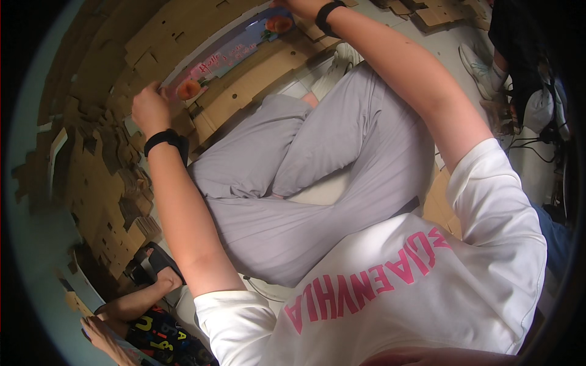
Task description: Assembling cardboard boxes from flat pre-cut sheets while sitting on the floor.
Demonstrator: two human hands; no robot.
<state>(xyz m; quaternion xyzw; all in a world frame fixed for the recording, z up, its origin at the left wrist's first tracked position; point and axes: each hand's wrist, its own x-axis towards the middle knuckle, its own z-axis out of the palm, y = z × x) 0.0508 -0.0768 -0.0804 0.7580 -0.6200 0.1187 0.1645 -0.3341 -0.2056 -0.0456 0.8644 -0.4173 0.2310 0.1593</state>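
A printed cardboard panel (pixel 231 56) with peach pictures and lettering lies between the two hands, beyond the grey trousers (pixel 360 152) of the crossed legs. Its long axis slants from near left to far right, so the left hand (pixel 152 110) is at its nearer end and the right hand (pixel 300 6) at its farther end. The left grip is narrow, fingers curled and thumb against the panel's left end, apparently holding it. The right hand is cut off by the view's upper edge, so I cannot tell whether its grip is closed. Brown cardboard sheets (pixel 162 39) lie around the panel, and more cut cardboard pieces (pixel 101 195) spread to the left. A co-worker's hand (pixel 101 335) shows at near left, well apart from the panel.
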